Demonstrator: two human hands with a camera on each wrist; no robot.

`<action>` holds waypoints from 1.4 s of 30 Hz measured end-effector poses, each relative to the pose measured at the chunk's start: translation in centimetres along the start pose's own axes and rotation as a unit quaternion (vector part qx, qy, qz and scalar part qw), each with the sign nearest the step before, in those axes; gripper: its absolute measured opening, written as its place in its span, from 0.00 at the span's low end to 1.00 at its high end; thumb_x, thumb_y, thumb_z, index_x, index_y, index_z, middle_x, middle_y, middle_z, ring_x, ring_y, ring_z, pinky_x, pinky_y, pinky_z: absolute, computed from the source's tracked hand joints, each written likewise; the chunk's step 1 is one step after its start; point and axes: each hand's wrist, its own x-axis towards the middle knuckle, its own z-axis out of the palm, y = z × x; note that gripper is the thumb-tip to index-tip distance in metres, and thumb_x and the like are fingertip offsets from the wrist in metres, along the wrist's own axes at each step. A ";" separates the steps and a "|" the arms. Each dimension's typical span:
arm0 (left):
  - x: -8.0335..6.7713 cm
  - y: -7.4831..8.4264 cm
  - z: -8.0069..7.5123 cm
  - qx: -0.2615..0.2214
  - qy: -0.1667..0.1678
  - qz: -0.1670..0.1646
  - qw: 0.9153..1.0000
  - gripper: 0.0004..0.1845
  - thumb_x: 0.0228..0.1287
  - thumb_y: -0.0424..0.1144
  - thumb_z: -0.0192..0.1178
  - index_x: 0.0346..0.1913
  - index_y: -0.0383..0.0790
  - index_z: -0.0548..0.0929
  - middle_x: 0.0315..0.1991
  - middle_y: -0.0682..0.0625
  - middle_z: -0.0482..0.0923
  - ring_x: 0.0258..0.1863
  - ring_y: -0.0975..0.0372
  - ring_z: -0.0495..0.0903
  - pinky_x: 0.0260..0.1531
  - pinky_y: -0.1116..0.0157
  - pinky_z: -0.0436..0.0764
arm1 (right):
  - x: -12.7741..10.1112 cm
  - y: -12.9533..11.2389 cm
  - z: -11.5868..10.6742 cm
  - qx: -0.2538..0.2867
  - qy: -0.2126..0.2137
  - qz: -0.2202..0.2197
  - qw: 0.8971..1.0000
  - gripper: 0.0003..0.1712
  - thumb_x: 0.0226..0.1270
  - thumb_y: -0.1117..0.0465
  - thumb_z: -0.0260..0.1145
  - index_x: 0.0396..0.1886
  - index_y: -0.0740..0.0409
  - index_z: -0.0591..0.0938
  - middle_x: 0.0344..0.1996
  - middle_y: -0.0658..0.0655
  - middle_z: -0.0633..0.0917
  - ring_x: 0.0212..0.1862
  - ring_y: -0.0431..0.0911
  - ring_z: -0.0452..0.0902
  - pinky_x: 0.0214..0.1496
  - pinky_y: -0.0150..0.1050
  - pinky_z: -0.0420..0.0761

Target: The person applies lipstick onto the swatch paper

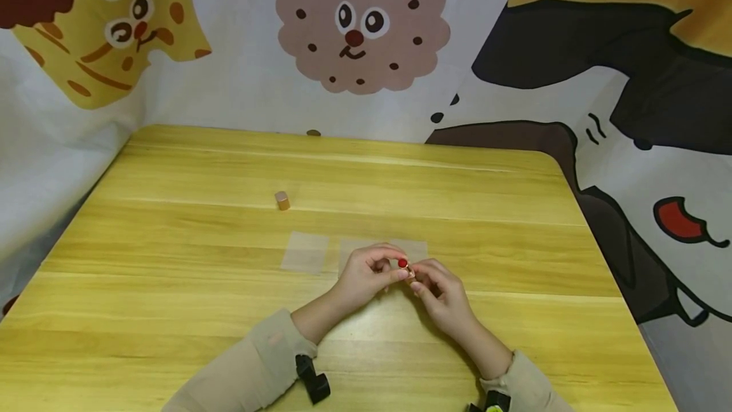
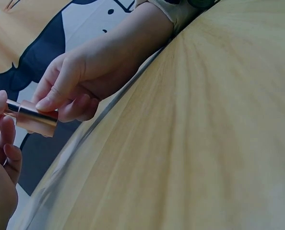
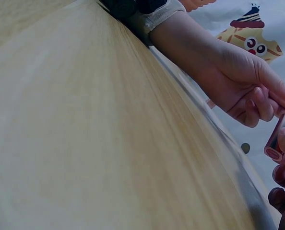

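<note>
Above the surface [image 1: 171, 272]: lipstick [image 2: 33, 118], red end [image 1: 403, 263] exposed | left hand [image 1: 366, 275] pinches nearer the red end, right hand [image 1: 446, 297] pinches the base [image 2: 42, 125]; likely split for steadiness | cap [image 1: 283, 201] stands well apart, probably placed there to free both hands.

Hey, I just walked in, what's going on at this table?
A person is holding a lipstick in both hands over the table. The left hand pinches it near its red tip, which is showing, and the right hand holds the base. A small copper block, perhaps the cap, stands apart, farther back. Two pale sheets lie flat, one partly hidden by the left hand.
</note>
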 end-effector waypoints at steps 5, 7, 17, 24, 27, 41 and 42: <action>0.0 0.0 0.0 0.004 -0.009 -0.006 1.000 0.11 0.60 0.29 0.65 0.44 0.26 0.83 0.47 0.32 0.78 0.14 0.58 0.70 0.14 0.72 0.70 | 0.0 0.0 0.0 0.000 0.000 0.001 1.000 0.18 0.49 0.88 0.64 0.41 0.75 0.79 0.35 0.61 0.81 0.25 0.46 0.71 0.24 0.30 0.73; 0.0 0.1 0.0 0.005 -0.012 -0.009 1.000 0.11 0.60 0.28 0.64 0.45 0.25 0.82 0.48 0.32 0.78 0.14 0.56 0.70 0.14 0.71 0.71 | 0.0 0.0 0.0 0.001 0.000 0.001 1.000 0.18 0.49 0.88 0.64 0.41 0.75 0.79 0.36 0.60 0.81 0.24 0.45 0.71 0.23 0.30 0.73; 0.0 0.3 0.1 -0.005 -0.021 -0.037 0.999 0.12 0.61 0.24 0.61 0.47 0.23 0.80 0.50 0.31 0.76 0.13 0.50 0.69 0.12 0.65 0.71 | -0.1 0.2 0.0 0.003 -0.001 -0.005 1.000 0.19 0.48 0.89 0.63 0.41 0.76 0.79 0.35 0.60 0.81 0.24 0.45 0.71 0.23 0.30 0.72; 0.0 0.2 -0.1 -0.015 -0.044 -0.045 0.998 0.12 0.63 0.26 0.61 0.48 0.25 0.80 0.49 0.34 0.78 0.15 0.59 0.71 0.15 0.67 0.73 | -1.0 2.5 0.1 0.012 0.001 -0.027 1.000 0.20 0.49 0.86 0.65 0.44 0.73 0.80 0.37 0.61 0.81 0.25 0.44 0.70 0.24 0.29 0.72; 0.1 0.2 -0.1 -0.015 -0.051 -0.056 0.997 0.13 0.64 0.26 0.60 0.50 0.25 0.80 0.47 0.38 0.79 0.15 0.60 0.72 0.16 0.68 0.74 | -1.4 3.4 0.2 0.015 0.001 -0.035 0.999 0.21 0.51 0.84 0.66 0.46 0.72 0.80 0.38 0.61 0.81 0.25 0.44 0.70 0.24 0.29 0.72; 0.1 0.6 -0.2 -0.029 -0.063 -0.105 0.992 0.16 0.65 0.26 0.58 0.55 0.24 0.77 0.38 0.36 0.82 0.16 0.64 0.73 0.18 0.71 0.73 | -1.5 3.3 0.2 0.009 -0.006 -0.038 0.999 0.21 0.54 0.82 0.65 0.50 0.71 0.79 0.40 0.61 0.81 0.27 0.44 0.73 0.26 0.29 0.74; 0.1 0.5 -0.2 -0.029 -0.062 -0.101 0.993 0.16 0.66 0.26 0.58 0.55 0.24 0.77 0.39 0.36 0.82 0.15 0.63 0.73 0.18 0.71 0.73 | -1.5 3.3 0.2 0.010 -0.005 -0.038 0.999 0.21 0.53 0.83 0.65 0.49 0.72 0.79 0.40 0.61 0.81 0.27 0.44 0.73 0.26 0.29 0.74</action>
